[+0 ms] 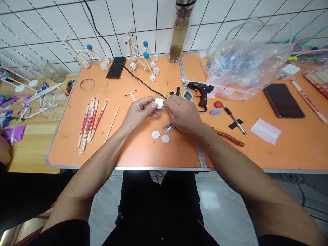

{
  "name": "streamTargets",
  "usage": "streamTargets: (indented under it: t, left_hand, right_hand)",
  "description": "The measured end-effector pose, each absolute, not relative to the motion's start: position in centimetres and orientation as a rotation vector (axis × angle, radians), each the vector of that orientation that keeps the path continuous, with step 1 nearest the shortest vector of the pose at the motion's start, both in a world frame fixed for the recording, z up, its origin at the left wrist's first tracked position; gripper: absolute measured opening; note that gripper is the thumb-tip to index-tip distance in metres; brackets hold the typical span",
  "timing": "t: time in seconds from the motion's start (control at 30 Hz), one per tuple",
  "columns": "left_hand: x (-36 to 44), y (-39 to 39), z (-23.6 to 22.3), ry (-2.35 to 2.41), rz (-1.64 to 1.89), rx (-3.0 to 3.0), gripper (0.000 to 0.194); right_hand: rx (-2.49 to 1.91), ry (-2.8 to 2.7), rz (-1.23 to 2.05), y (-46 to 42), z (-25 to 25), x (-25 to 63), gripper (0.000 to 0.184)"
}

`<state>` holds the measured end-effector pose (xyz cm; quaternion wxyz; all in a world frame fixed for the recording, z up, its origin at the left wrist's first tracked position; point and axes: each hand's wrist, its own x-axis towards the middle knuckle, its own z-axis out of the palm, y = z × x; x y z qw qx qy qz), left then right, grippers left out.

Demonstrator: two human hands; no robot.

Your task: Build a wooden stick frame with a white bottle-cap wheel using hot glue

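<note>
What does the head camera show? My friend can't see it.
The left hand and right hand hold a white cylinder over an orange table, beside scissors and two white discs. Wrapped chopsticks and a hot glue gun lie nearby.

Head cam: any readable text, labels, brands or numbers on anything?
Nothing can be read in full.
Chopstick wrappers: red print, too small and blurred to read.
Red-and-cream strip at the right edge: markings too small to read.
Glue gun: no legible marking.
</note>
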<state>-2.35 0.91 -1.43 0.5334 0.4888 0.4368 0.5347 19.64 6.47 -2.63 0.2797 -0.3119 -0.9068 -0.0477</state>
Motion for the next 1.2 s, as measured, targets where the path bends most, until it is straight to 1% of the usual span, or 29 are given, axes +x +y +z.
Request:
streamTargets:
  t: [0.1,0.17,0.27,0.37,0.43,0.57,0.6,0.7,0.87,1.0,1.03,1.1,1.2]
  left_hand:
    - [-2.3,0.9,-1.5,1.020,1.293,1.143,0.060]
    - [-2.3,0.9,-1.7,1.020,1.318,1.128,0.061]
    - [-2.2,0.9,-1.9,1.012,1.348,1.127,0.060]
    - [-2.2,0.9,-1.9,0.992,1.364,1.166,0.058]
    - [-2.3,1.0,-2.0,0.987,1.368,1.187,0.056]
    - [-2.4,1.0,-2.3,0.976,1.372,1.194,0.055]
    - [-2.4,1.0,-2.4,0.974,1.376,1.199,0.055]
    - [-2.3,1.0,-2.5,0.959,1.388,1.220,0.053]
    - [-2.4,1.4,-2.6,0.934,1.415,1.236,0.051]
    - [-2.8,1.7,-2.9,0.940,1.439,1.274,0.052]
    - [-2.9,1.8,-2.9,0.940,1.448,1.285,0.052]
    - [-3.0,1.8,-3.0,0.939,1.459,1.302,0.052]
    - [-2.9,1.8,-3.0,0.933,1.447,1.323,0.050]
  right_hand:
    - [-0.828,-2.424,-0.135,6.4,-2.6,19.6,0.031]
    - [-0.813,-2.428,-0.061,6.3,-2.4,19.6,0.029]
    - [-0.793,-2.384,0.221,6.1,-1.8,19.5,0.026]
    - [-0.823,-2.275,0.640,5.8,-1.0,19.4,0.031]
    - [-0.845,-2.234,0.771,5.7,-0.8,19.4,0.034]
    - [-0.826,-2.262,0.537,5.7,-1.0,19.2,0.029]
    - [-0.819,-2.264,0.528,5.7,-1.1,19.2,0.029]
    - [-0.822,-2.245,0.671,5.9,-1.1,19.2,0.033]
    - [-0.821,-2.174,0.806,6.5,-0.6,19.6,0.032]
    - [-0.856,-2.054,0.901,6.8,-0.8,19.8,0.013]
    - [-0.856,-2.025,0.905,6.8,-0.9,19.7,0.010]
    - [-0.848,-1.980,0.886,6.7,-1.2,19.6,0.014]
    - [-0.823,-1.937,0.844,6.5,-1.4,19.3,0.025]
